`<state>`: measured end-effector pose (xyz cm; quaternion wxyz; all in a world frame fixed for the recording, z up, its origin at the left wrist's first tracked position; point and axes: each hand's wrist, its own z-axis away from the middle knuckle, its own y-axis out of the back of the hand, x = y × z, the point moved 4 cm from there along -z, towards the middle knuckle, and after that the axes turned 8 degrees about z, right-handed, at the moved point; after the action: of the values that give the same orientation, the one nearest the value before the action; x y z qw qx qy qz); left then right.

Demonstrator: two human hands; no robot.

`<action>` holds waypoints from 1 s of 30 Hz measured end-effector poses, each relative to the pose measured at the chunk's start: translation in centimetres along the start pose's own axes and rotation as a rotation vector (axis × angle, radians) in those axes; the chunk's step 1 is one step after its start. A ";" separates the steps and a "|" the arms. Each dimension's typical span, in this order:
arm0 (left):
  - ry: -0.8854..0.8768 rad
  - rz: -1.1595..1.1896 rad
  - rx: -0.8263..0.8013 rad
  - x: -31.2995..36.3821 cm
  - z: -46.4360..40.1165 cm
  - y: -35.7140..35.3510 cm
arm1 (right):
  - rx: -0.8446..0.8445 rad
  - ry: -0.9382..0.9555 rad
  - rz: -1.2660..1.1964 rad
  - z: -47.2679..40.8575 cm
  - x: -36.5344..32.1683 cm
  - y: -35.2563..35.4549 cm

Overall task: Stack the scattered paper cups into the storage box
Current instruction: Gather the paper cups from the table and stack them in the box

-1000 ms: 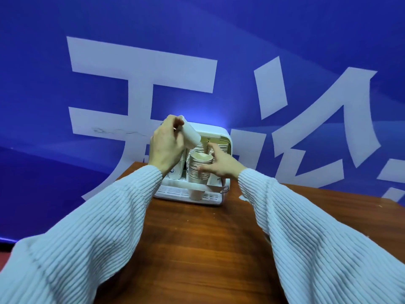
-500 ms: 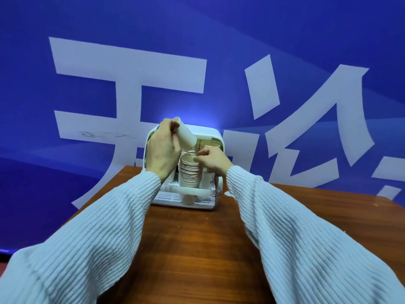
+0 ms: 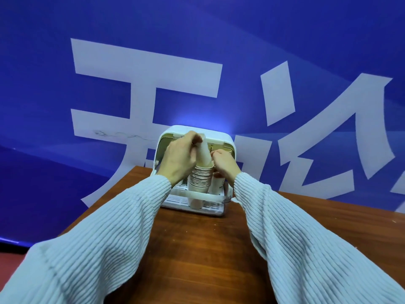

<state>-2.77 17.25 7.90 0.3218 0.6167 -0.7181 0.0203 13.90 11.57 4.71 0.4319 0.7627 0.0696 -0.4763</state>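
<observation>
A white storage box (image 3: 221, 137) with a slatted floor stands at the far edge of the wooden table (image 3: 197, 249). Inside it rises a tall stack of paper cups (image 3: 200, 181). My left hand (image 3: 178, 159) grips a single white paper cup (image 3: 205, 155), upside down, its mouth set over the top of the stack. My right hand (image 3: 225, 164) is beside the stack on its right, fingers curled at the stack's top; whether they hold it is hidden. Another cup (image 3: 218, 186) stands behind the right wrist.
A blue wall banner (image 3: 109, 84) with large white characters rises right behind the table. The box's front rail (image 3: 206, 196) crosses in front of the stack. My two pale ribbed sleeves cover the table's near corners.
My left hand has turned the single cup upright and lowered it onto the top of the stack. The right hand stays by the stack. The camera has shifted slightly.
</observation>
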 end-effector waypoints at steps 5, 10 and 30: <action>-0.020 -0.174 -0.451 -0.4 2.0 -3.0 | 0.013 -0.021 -0.094 1.0 0.8 -0.1; -0.062 -0.245 -0.491 -0.7 3.5 -3.4 | -0.040 -0.047 -0.196 1.8 1.9 -0.1; -0.170 -0.326 -0.059 0.0 7.2 -2.7 | 0.229 0.474 0.796 1.9 -1.8 3.9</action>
<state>-3.50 13.58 1.21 0.2772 0.7145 -0.6336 -0.1053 13.65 8.31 8.13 0.4663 0.8604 -0.1844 -0.0914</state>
